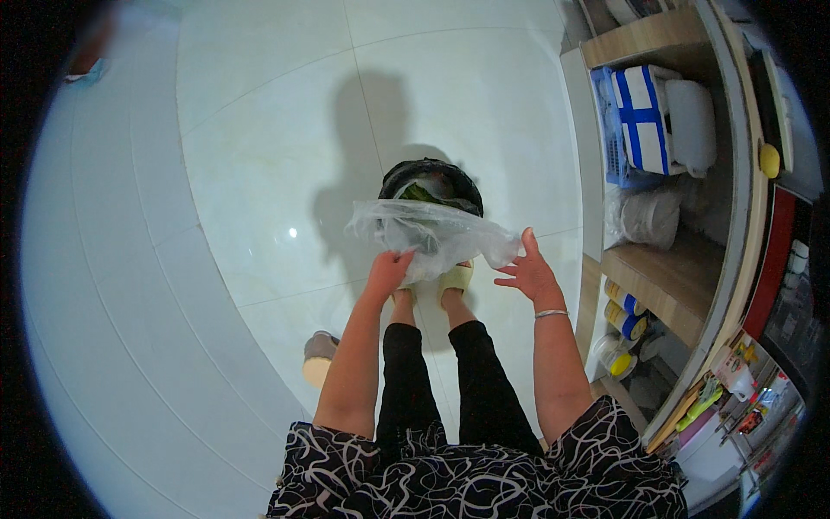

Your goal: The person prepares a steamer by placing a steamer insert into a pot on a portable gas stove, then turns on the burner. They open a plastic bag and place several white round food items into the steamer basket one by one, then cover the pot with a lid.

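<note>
A clear plastic bag [441, 227] stretches between my two hands, above the floor in front of my feet. My left hand [389, 272] pinches its near edge with closed fingers. At the bag's right end is my right hand [532, 269], thumb raised and fingers spread, with the plastic against the thumb and fingertips; whether it grips there is unclear. Just beyond and partly behind the bag stands a round bin with a black liner [470, 185]. Green leafy scraps [418, 193] and some clear plastic show inside it.
On the right, open shelves hold a blue-and-white box [639, 120], a grey container [692, 123] and several jars [626, 318]. White cabinet fronts [130, 272] line the left. A brown and tan object [319, 360] sits on the tiled floor [272, 162] by my left arm.
</note>
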The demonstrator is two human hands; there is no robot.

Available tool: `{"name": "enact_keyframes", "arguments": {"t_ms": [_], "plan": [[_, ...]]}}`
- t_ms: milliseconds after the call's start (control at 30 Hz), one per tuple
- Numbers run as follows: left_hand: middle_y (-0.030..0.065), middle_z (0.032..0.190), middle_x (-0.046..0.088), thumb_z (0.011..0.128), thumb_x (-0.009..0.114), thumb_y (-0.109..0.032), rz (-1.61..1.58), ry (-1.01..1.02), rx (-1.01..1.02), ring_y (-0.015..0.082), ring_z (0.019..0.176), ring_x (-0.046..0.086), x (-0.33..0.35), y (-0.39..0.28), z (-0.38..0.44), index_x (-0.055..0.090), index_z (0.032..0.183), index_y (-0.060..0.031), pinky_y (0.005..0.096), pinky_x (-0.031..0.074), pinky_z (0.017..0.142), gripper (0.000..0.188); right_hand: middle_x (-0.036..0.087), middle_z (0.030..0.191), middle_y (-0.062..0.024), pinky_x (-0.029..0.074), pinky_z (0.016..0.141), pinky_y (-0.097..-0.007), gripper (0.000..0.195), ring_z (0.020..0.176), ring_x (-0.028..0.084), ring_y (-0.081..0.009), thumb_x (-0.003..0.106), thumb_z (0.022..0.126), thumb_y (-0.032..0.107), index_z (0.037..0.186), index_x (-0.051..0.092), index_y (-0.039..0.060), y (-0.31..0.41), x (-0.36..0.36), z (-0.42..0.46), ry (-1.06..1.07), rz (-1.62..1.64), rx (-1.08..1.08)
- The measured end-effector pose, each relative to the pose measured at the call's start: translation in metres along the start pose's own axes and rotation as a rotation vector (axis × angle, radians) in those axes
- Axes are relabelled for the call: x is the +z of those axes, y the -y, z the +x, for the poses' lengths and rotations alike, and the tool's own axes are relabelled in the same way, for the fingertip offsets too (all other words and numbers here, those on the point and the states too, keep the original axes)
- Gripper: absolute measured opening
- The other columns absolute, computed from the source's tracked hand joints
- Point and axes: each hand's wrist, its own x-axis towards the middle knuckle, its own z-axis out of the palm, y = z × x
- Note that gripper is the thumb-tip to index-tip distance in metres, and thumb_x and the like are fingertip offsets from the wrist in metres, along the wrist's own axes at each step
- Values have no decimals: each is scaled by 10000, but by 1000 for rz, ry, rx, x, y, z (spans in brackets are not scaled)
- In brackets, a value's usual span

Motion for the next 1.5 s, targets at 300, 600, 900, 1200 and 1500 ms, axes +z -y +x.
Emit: {"name": "enact_keyframes", "arguments": {"t_ms": [300,600,900,1200,1500], "plan": [[94,689,573,816,529,-380,52,153,-74,170,579,555,-4,2,17,582,807,42,306,472,480,425,526,1006,-141,498,670,-400,709,863,559,-219,643,722,101,1279,207,154,-16,14,13,-281,-249,-169],[100,907,586,812,564,-269,-669,28,-69,177,717,561,-10,-4,-14,519,1036,3,291,456,682,356,544,902,-125,524,555,-316,628,737,579,-184,602,728,61,1235,233,89,-32,24,16,-501,-218,-311],[45,787,586,758,632,-150,-113,-249,238,138,656,546,-12,15,-37,599,801,-25,260,447,606,136,565,835,-117,493,499,-286,592,641,574,-158,606,744,98,1217,251,64,-30,23,19,-545,-350,-393],[78,767,552,716,649,-132,330,-484,489,236,733,518,-13,-5,-49,547,705,-41,329,432,622,136,617,717,-130,482,546,-311,553,554,603,-191,590,742,148,1190,286,34,-34,5,24,-584,-692,-481],[68,767,562,715,652,-122,257,-414,405,234,718,531,-20,8,-59,559,712,-42,318,443,625,122,609,743,-133,476,443,-273,498,510,599,-187,494,831,79,1253,230,66,-33,5,19,-561,-627,-439]]}}
